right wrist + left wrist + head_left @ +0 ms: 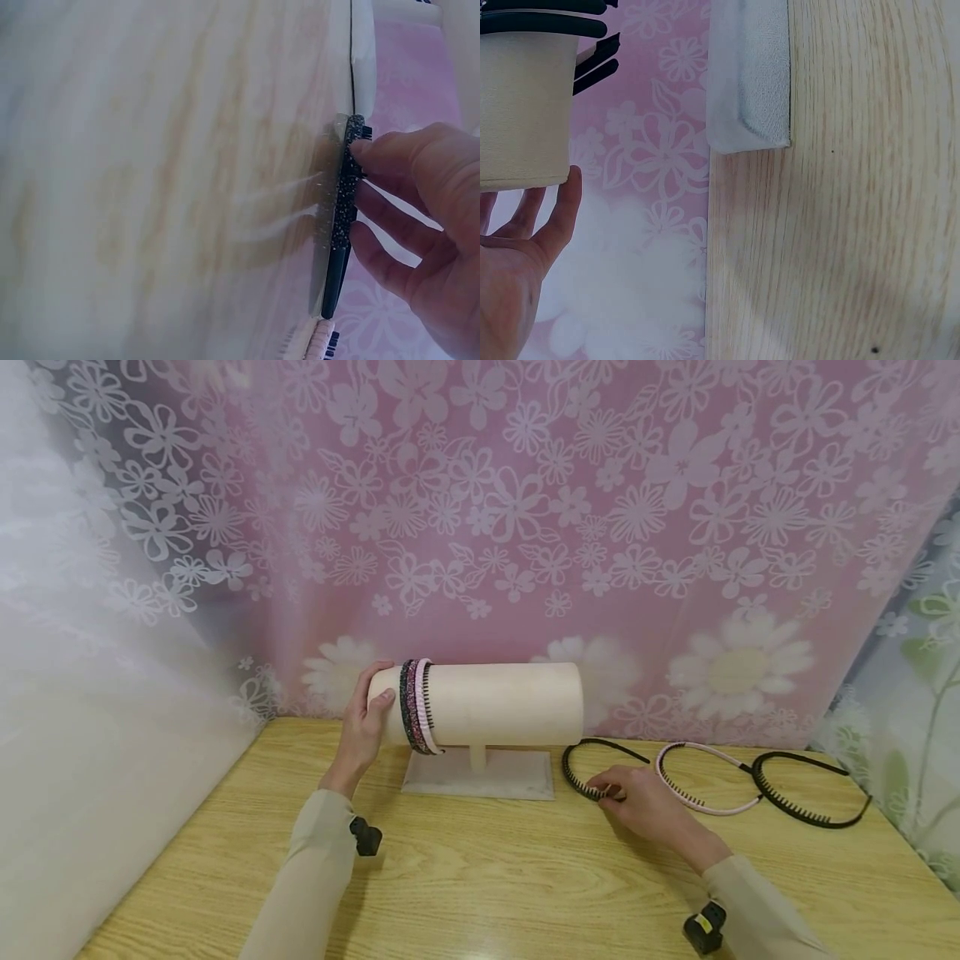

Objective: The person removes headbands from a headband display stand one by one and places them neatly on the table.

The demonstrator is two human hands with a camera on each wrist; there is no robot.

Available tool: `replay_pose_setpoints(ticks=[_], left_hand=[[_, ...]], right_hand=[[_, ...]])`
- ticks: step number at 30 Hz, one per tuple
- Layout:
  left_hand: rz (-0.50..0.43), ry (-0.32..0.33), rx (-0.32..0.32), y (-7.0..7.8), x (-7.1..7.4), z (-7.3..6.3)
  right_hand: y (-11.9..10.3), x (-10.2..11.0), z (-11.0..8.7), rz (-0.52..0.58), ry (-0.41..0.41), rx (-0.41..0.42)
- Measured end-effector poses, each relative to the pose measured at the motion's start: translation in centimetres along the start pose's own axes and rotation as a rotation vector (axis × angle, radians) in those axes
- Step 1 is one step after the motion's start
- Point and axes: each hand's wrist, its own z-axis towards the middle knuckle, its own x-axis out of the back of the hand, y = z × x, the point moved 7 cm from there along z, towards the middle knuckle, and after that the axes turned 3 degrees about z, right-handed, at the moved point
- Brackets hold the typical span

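Note:
My left hand (360, 731) grips the left end of a cream padded roll (510, 702) on a display stand, thumb in front and fingers over the top. Three headbands circle the roll near that hand: a dark glittery one (408, 706), a purple-pink glittery one, and a pale pink one (422, 702) with dark teeth. To the right of the stand, my right hand (648, 802) pinches the near side of a black glittery headband (347, 187) at the tabletop. The left wrist view shows the headbands' dark ends (547, 24) below the roll.
The stand's pale grey rectangular base (480, 777) rests on the wood-grain table (450, 877). Farther right lie a pale pink toothed headband (720, 811) and another black one (810, 818), close side by side. A pink flowered curtain (510, 527) hangs right behind.

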Motion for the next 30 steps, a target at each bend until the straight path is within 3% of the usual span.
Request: replay_pose_setpoints(ticks=[5,10,21,30], left_hand=[[0.0,-0.004,0.003,-0.1,0.0,0.0],[-0.003,-0.011,0.0,0.0,0.0,0.1],[-0.018,-0.028,0.048,-0.2,0.0,0.1],[-0.008,-0.052,0.05,3.4,0.3,-0.8]], right_hand=[[0.6,0.5,-0.4,0.069,0.038,-0.013],[1.1,1.5,-0.9,0.062,0.077,-0.039],[0.7,4.1,-1.6,0.004,0.176,0.058],[0.8,5.3,-1.9,-0.017,0.173,0.013]])
